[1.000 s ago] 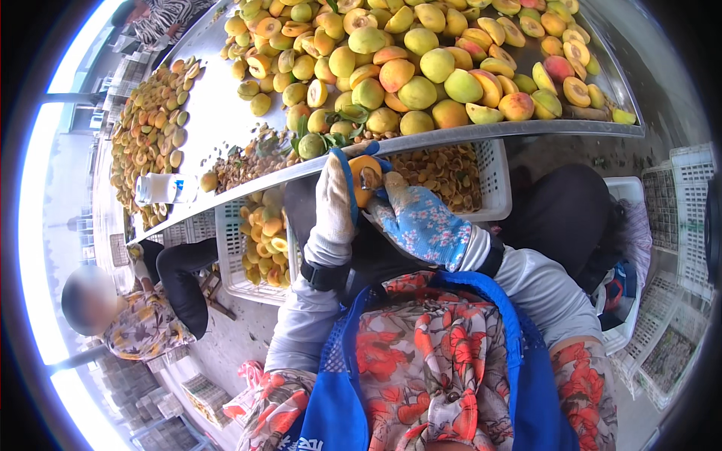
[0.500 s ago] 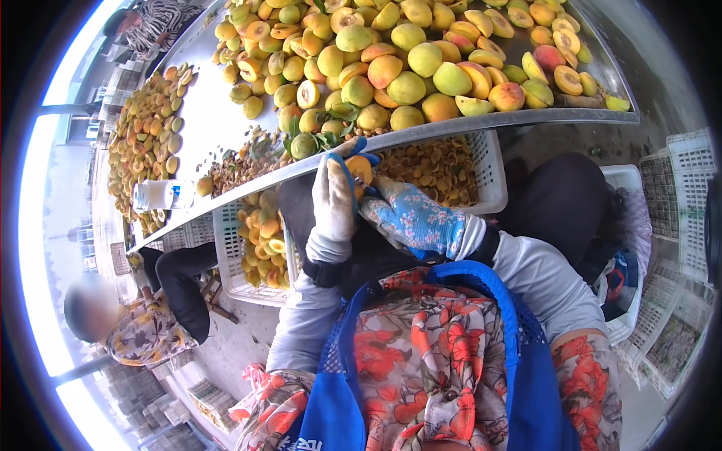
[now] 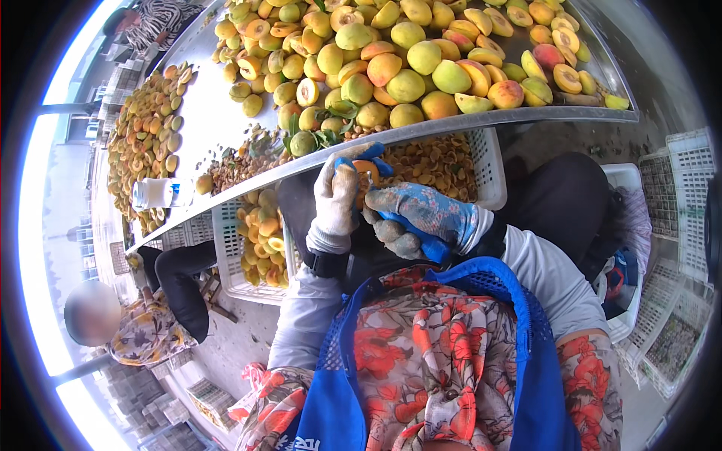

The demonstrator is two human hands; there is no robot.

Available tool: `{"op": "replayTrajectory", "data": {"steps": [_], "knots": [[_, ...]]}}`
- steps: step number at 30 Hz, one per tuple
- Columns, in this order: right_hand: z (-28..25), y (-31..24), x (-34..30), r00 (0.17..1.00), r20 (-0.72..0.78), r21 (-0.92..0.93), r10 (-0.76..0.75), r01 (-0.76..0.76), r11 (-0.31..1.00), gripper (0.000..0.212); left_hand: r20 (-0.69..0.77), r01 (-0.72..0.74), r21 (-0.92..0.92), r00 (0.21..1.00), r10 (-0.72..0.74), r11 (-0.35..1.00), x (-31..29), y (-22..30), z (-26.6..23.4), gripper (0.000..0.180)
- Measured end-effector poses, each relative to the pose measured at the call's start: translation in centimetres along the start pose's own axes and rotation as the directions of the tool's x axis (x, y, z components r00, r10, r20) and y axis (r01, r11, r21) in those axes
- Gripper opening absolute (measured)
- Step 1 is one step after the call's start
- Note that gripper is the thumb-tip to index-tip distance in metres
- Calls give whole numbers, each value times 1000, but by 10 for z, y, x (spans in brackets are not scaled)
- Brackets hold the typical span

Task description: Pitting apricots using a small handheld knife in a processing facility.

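My left hand (image 3: 335, 197) grips the apricot (image 3: 366, 171), fingers curled; right hand (image 3: 421, 214) at 3 o'clock pinches it. I'd twist evenly, over the crate (image 3: 492, 169).

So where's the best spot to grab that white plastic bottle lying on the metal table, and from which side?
Grip the white bottle around its middle, coming from above with fingers across its width. It lies on its side on the metal table near the front edge, so its round body rolls; halved fruit crowds the far side, so the top looks freest.
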State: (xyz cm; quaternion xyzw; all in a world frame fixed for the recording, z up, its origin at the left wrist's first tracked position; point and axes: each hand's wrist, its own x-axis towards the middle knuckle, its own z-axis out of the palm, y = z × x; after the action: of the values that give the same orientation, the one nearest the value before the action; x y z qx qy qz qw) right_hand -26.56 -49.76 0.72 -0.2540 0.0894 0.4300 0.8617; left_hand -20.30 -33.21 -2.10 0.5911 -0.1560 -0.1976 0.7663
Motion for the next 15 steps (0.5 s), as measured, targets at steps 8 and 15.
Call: {"op": "replayTrajectory", "data": {"steps": [8,15], "knots": [[-11,5,-2,999,14,67,35,-36,997,25,-98,-33,54,994,38,998,2,-18,10,57],[-17,8,-8,993,84,108,81,-90,990,26,82,72,-84,995,-65,994,1,-18,7,56]]}}
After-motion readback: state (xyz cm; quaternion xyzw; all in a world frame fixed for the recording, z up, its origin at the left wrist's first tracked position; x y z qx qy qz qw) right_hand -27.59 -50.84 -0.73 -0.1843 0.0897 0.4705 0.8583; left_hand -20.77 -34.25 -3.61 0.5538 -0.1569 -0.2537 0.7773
